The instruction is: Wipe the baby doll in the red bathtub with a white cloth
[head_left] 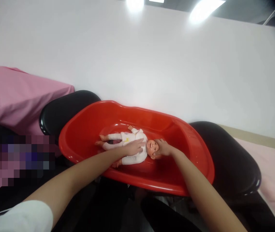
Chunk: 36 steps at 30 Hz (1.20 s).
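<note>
A baby doll [138, 157] in a white outfit lies on its back inside a red baby bathtub [171, 124]. Its head points right and its bare feet point left. My left hand [135, 147] rests flat on the doll's chest, its fingers stretched toward the neck. At the top of the doll's head is my right hand [163, 147], with fingers spread and curved around the crown and side of the head. The doll's face stays visible between my two hands. My left forearm crosses over part of its legs and belly.
Black chair seats [67, 108] stand at the tub's left and right ends. A pink-covered table [18, 93] is at the far left, a pale pink surface [270, 170] at the right. A white wall [137, 61] rises behind the tub. The lower left is pixelated.
</note>
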Available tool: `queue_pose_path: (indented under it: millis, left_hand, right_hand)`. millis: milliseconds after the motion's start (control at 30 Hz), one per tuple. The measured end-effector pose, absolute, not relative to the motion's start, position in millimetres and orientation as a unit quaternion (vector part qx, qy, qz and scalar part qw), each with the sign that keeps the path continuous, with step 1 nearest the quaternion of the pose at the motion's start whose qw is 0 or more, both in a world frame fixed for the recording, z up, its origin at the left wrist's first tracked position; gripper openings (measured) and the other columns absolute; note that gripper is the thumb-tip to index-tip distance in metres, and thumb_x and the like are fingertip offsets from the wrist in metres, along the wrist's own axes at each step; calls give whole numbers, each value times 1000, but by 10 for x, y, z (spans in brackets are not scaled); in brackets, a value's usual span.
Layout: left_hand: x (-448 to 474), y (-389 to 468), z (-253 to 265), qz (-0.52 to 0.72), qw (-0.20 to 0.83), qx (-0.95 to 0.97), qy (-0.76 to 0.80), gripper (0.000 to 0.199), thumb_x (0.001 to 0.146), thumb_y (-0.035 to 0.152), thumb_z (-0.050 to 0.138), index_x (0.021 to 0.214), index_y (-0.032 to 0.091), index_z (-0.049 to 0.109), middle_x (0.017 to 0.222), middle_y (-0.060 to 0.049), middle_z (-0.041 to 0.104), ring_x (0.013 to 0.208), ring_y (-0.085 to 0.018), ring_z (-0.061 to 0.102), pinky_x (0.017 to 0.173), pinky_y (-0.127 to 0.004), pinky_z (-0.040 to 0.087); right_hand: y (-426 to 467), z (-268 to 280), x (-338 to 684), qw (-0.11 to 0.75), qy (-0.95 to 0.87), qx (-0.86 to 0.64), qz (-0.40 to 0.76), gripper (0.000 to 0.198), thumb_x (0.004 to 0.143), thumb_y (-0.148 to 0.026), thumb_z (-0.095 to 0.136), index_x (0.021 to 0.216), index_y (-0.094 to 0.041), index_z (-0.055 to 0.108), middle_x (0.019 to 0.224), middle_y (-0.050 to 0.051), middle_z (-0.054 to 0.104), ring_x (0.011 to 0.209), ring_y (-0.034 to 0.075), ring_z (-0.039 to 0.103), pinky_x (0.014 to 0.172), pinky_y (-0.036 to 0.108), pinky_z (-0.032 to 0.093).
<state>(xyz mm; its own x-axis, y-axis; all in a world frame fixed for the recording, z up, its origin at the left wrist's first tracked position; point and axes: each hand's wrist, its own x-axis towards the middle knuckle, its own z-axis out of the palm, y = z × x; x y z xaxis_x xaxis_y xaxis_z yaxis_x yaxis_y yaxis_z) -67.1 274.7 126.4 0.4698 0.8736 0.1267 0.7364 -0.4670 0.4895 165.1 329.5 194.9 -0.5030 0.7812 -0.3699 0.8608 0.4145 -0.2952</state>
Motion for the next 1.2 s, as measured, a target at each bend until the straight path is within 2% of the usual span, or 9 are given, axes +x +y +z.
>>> queue_pose_path:
  millis: [100, 300, 467, 633, 733, 833, 933, 1033, 1200]
  left_hand:
    - [-704, 2623, 1177, 100, 113, 876, 459, 53, 87, 38, 40, 138, 29, 30, 150, -4, 22, 138, -26, 15, 109, -50, 16]
    - [-744, 2708, 1186, 123, 22, 829, 544, 53, 86, 30, 41, 138, 29, 29, 149, -5, 24, 135, -30, 19, 106, -54, 17]
    - [-1033, 2832, 1093, 140, 4, 761, 634, 50, 87, 38, 40, 136, 31, 33, 149, -2, 26, 133, -29, 23, 108, -52, 14]
    - [-1501, 2916, 885, 128, 29, 648, 750, 50, 89, 41, 29, 136, 24, 34, 146, -11, 28, 133, -32, 22, 104, -61, 14]
    - [-1706, 2901, 868, 127, 34, 576, 807, 51, 89, 41, 27, 133, 19, 39, 143, -15, 32, 132, -32, 24, 104, -60, 15]
    - [-1753, 2906, 1022, 163, 15, 538, 827, 44, 87, 40, 31, 114, 14, 55, 127, -19, 47, 119, -34, 40, 98, -59, 26]
    - [-1592, 2956, 1251, 195, 4, 568, 799, 37, 89, 31, 27, 99, 14, 59, 107, -15, 57, 103, -26, 51, 90, -44, 38]
    - [-1240, 2962, 1382, 205, 5, 639, 742, 36, 91, 30, 24, 101, 18, 57, 104, -9, 59, 98, -19, 53, 86, -33, 41]
    - [-711, 2865, 1345, 106, 44, 761, 638, 28, 83, 35, 43, 89, 17, 63, 96, -10, 64, 91, -26, 57, 85, -41, 39]
  right_hand:
    - [3293, 1931, 1649, 88, 836, 493, -223, 97, 52, -52, 72, 136, -27, 30, 128, 9, 37, 119, 31, 33, 100, 41, 31]
    - [3282, 1931, 1655, 86, 830, 500, -230, 99, 54, -59, 68, 138, -23, 27, 131, 12, 35, 120, 33, 34, 101, 43, 31]
    - [3279, 1940, 1657, 87, 828, 498, -241, 98, 56, -61, 66, 137, -23, 26, 131, 12, 34, 120, 33, 35, 101, 44, 31]
    - [3293, 1942, 1651, 90, 828, 498, -242, 94, 57, -57, 68, 135, -24, 27, 129, 11, 36, 120, 31, 34, 101, 42, 31]
    - [3290, 1951, 1646, 92, 828, 495, -245, 93, 57, -56, 68, 135, -24, 28, 129, 10, 35, 119, 30, 36, 100, 40, 33]
    - [3277, 1973, 1640, 92, 828, 495, -246, 91, 58, -56, 68, 134, -24, 29, 128, 10, 37, 118, 29, 37, 100, 41, 33]
    - [3273, 1994, 1641, 91, 827, 495, -250, 91, 58, -57, 67, 135, -24, 28, 129, 11, 36, 119, 29, 37, 100, 41, 33]
    - [3289, 1983, 1653, 91, 827, 494, -255, 91, 58, -58, 66, 134, -24, 29, 130, 11, 36, 118, 29, 38, 100, 40, 34]
    - [3325, 1911, 1683, 83, 833, 488, -246, 90, 57, -59, 67, 132, -25, 31, 127, 10, 38, 117, 29, 39, 100, 40, 34]
